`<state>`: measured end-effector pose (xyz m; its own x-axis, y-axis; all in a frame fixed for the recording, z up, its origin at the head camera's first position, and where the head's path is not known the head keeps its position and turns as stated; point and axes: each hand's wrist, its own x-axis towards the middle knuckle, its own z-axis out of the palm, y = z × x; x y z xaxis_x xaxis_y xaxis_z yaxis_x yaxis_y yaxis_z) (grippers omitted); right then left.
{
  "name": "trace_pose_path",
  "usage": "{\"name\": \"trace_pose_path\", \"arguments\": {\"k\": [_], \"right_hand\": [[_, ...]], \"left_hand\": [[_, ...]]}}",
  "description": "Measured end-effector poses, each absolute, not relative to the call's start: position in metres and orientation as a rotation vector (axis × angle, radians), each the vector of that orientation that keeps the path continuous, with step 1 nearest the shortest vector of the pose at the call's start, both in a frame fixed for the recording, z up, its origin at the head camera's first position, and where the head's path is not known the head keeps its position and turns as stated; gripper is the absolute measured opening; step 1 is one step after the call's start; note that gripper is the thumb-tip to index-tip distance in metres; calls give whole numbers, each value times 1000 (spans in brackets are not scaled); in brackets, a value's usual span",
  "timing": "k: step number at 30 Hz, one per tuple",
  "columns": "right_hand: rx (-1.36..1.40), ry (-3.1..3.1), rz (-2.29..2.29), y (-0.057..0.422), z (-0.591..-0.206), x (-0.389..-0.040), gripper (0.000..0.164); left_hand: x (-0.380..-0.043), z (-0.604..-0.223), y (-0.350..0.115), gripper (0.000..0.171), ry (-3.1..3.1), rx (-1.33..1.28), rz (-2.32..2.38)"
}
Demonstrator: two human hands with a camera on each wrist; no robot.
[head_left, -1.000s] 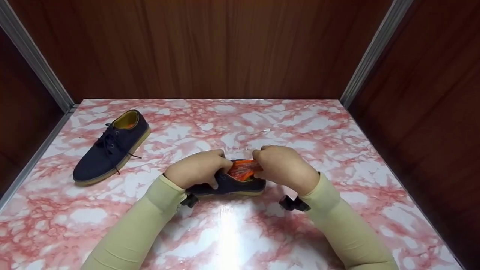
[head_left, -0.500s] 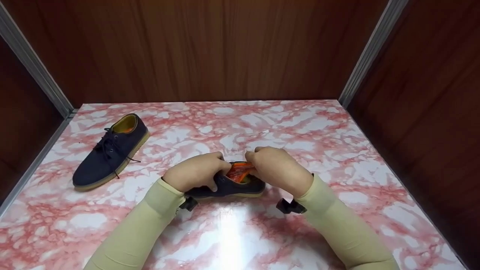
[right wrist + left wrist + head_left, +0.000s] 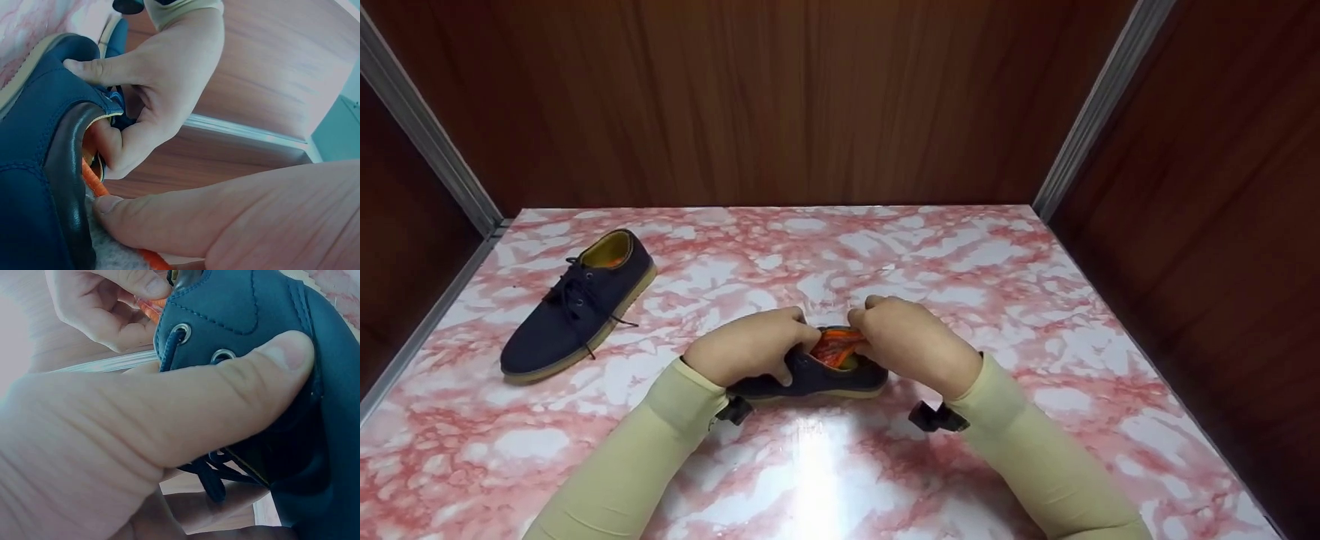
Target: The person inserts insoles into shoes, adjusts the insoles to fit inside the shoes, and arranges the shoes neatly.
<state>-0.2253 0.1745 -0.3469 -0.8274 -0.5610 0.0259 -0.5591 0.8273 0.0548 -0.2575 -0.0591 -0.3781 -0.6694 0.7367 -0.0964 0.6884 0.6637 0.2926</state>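
A navy lace-up shoe [image 3: 840, 384] with a tan sole sits at the middle of the table, toe to the left. My left hand [image 3: 754, 345] grips it around the laces, the thumb [image 3: 270, 365] pressed on the near side beside the eyelets and a finger hooked inside the opening. Out of that opening slopes an orange insole [image 3: 834, 346], its front part hidden in the shoe. The right hand [image 3: 911, 341] pinches its raised heel end. In the right wrist view, the thumb lies on the insole's orange edge [image 3: 95, 179], next to a grey fuzzy surface.
A second navy shoe [image 3: 577, 307], laces hanging loose, stands at the left of the table, with a bit of orange inside. The pink-and-white marbled table [image 3: 960, 262] is enclosed by dark wooden panels [image 3: 810, 105] at the back and both sides.
My right hand has moved slightly left and down, and the insole has slid farther into the shoe, with less of it showing. The left hand keeps its grip on the shoe.
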Motion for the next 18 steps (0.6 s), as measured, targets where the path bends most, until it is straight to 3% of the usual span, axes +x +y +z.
{"name": "trace_pose_path", "arguments": {"k": [18], "right_hand": [[943, -2947, 39, 174, -350, -229, 23]], "left_hand": [[-258, -379, -61, 39, 2681, 1210, 338]]}}
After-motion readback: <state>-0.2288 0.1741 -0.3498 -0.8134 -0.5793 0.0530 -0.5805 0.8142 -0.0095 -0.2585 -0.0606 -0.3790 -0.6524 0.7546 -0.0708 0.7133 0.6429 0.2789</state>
